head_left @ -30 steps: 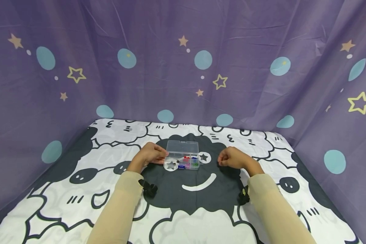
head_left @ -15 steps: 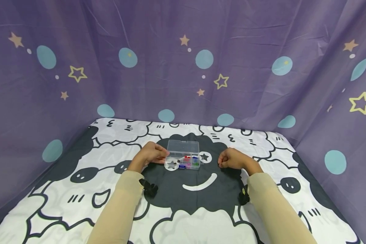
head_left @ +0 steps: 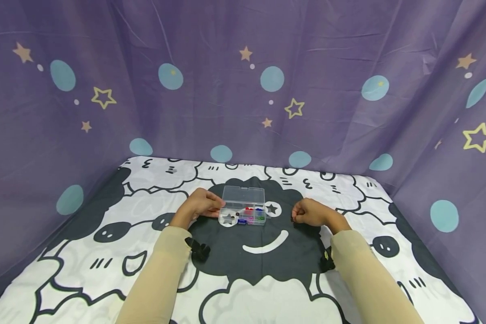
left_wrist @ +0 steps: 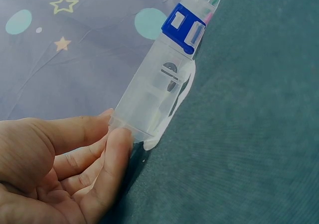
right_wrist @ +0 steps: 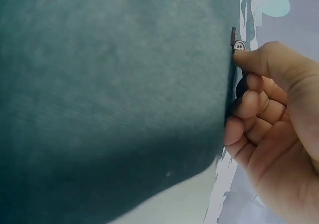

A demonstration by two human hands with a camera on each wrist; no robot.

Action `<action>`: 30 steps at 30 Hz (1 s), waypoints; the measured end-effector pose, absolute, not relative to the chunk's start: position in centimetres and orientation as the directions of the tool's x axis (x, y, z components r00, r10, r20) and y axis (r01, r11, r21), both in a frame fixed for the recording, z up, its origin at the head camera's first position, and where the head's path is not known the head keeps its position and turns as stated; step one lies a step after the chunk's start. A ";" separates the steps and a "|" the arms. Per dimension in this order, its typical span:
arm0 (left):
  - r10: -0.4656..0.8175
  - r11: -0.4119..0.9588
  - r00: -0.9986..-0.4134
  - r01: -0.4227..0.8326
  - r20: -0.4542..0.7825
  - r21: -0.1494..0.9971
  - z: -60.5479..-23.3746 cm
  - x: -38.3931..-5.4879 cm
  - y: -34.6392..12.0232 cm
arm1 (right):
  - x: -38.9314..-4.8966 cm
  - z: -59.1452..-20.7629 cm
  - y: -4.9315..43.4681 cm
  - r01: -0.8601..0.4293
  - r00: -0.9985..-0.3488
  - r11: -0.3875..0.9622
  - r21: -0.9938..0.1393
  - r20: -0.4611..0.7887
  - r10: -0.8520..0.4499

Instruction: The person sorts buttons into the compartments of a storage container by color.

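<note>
A clear plastic compartment box (head_left: 235, 215) stands on the dark sheep print with its lid (head_left: 243, 195) raised. My left hand (head_left: 202, 203) pinches its left end between thumb and fingers; the left wrist view shows the blue latch (left_wrist: 183, 27) on its front. Small red pieces (head_left: 249, 209), plus blue, pink and green ones, lie in the right compartments, with a few dark bits at the left. Right of the box, low over the cloth, my right hand (head_left: 309, 212) has its fingers curled. At its fingertips shows a small dark button-like piece (right_wrist: 239, 46), partly hidden by the thumb.
A black-and-white sheep-print cloth (head_left: 227, 297) covers the surface. Purple curtains (head_left: 328, 54) with stars and blue ovals close off the back and both sides. Dark wrist bands (head_left: 200, 251) sit at both sleeve cuffs.
My right hand has shifted slightly right, a little farther from the box. The left hand keeps its hold on the box, which stays in place with its lid up.
</note>
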State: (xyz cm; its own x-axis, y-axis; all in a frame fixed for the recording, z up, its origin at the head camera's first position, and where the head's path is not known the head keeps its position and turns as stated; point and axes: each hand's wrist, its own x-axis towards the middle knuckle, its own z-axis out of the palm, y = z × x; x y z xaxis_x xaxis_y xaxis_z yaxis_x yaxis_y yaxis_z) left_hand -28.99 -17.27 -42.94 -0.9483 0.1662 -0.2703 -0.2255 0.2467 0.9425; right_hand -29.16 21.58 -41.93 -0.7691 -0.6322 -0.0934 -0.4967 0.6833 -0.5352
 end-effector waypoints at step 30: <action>0.151 0.270 -0.950 -0.227 -0.274 0.936 -42.7 -28.8 -17.2 | -29.3 -41.3 18.6 -0.535 -0.781 0.642 -0.550 0.033 -0.623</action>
State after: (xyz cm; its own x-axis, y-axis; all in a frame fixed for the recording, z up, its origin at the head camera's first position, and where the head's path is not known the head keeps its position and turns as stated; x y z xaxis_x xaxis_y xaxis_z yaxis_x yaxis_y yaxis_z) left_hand -28.77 -17.22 -42.66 -0.9498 0.1510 -0.2740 -0.2270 0.2700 0.9357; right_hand -29.31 18.63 -41.30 -0.7813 -0.6233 0.0327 -0.5349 0.6416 -0.5497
